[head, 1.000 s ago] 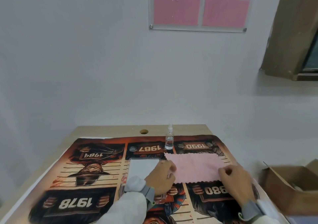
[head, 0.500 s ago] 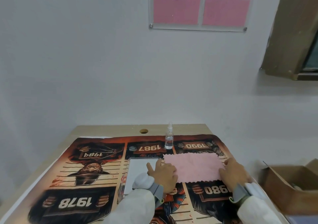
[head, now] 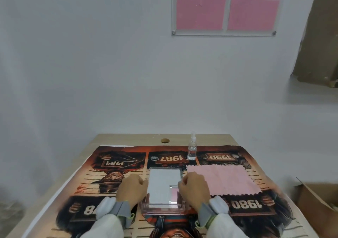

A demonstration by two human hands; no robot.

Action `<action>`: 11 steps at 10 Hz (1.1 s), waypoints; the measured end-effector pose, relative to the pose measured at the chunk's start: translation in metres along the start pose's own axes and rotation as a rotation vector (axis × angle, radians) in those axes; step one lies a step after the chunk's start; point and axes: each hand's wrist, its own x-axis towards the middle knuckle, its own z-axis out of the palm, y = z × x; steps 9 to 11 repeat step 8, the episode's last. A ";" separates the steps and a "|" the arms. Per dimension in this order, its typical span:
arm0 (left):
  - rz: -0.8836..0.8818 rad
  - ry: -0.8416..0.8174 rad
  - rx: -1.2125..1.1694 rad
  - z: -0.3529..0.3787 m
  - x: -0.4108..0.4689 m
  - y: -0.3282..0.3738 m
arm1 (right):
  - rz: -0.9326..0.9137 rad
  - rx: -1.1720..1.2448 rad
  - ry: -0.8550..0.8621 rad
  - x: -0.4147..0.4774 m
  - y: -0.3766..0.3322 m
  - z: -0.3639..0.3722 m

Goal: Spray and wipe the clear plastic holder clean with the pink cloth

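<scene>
Head view: clear plastic holder [head: 164,188] is lying flat on the printed mat [head: 117,164] covering the counter [head: 128,139], centre-front, between both hands. A white sheet is showing through it, plus a small pink patch near its right edge; can't tell what that patch is.

Left hand [head: 132,189] is sitting at the holder's left edge, fingers curled, tips at or touching the rim. Seeing back of hand only, so can't tell whether that grip is actually pinching the edge.

Right hand [head: 194,187] is sitting at the holder's right edge, fingers curled under, covering part of that side. Grip is hidden by the knuckles too, so can't tell if it's closing on the holder. Its outer side is overlapping the near-left corner of the pink cloth [head: 224,180].

Cloth is lying spread flat just right of the holder, zigzag near edge visible.

Spray bottle [head: 192,149] is standing upright behind the holder and cloth, at the far edge of the mat, apart from both hands. It's clear and its nozzle is blurring into the wall [head: 91,73].

Cardboard box [head: 318,206] is sitting off the counter on the right, cut off by the frame. Forearms in white sleeves are running out of the bottom edge. Mat print near the bottom is partly hidden by the arms.
</scene>
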 end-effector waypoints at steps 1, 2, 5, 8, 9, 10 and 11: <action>-0.007 0.029 -0.018 0.000 -0.003 -0.010 | 0.046 -0.081 0.066 0.002 -0.012 0.008; -0.024 0.088 -0.042 0.002 -0.001 -0.013 | 0.096 -0.063 0.114 0.009 -0.016 0.011; -0.024 0.190 -0.079 0.009 0.003 -0.019 | 0.085 0.087 0.162 0.016 -0.018 0.017; 0.149 0.075 -0.481 -0.029 -0.001 -0.009 | -0.023 0.607 0.022 0.000 -0.034 -0.037; 0.149 0.075 -0.481 -0.029 -0.001 -0.009 | -0.023 0.607 0.022 0.000 -0.034 -0.037; 0.149 0.075 -0.481 -0.029 -0.001 -0.009 | -0.023 0.607 0.022 0.000 -0.034 -0.037; 0.149 0.075 -0.481 -0.029 -0.001 -0.009 | -0.023 0.607 0.022 0.000 -0.034 -0.037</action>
